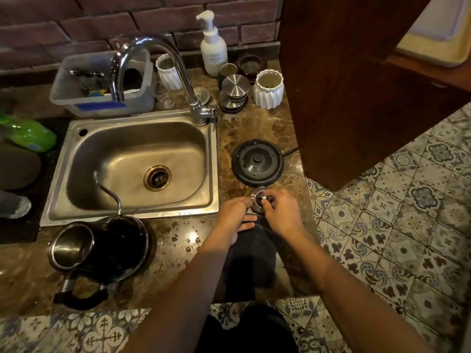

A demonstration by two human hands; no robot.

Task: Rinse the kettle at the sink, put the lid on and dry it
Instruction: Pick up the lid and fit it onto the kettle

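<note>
A black gooseneck kettle [102, 248] lies on its side on the wet counter in front of the steel sink [132, 161], its open mouth facing left and its thin spout arching over the sink rim. The small metal lid [258, 200] sits on the counter to the right of the sink. My right hand [280, 212] pinches the lid's knob. My left hand [235, 217] rests beside the lid, on a dark cloth [251, 261] that hangs over the counter's front edge. The black kettle base [258, 163] stands just behind the lid.
A chrome tap [163, 59] arches over the sink. Behind stand a plastic tub [102, 85], a soap pump bottle [212, 44], white ribbed cups [269, 89] and steel canisters [234, 91]. A wooden cabinet [356, 85] closes the right side. Water drops dot the counter [178, 238].
</note>
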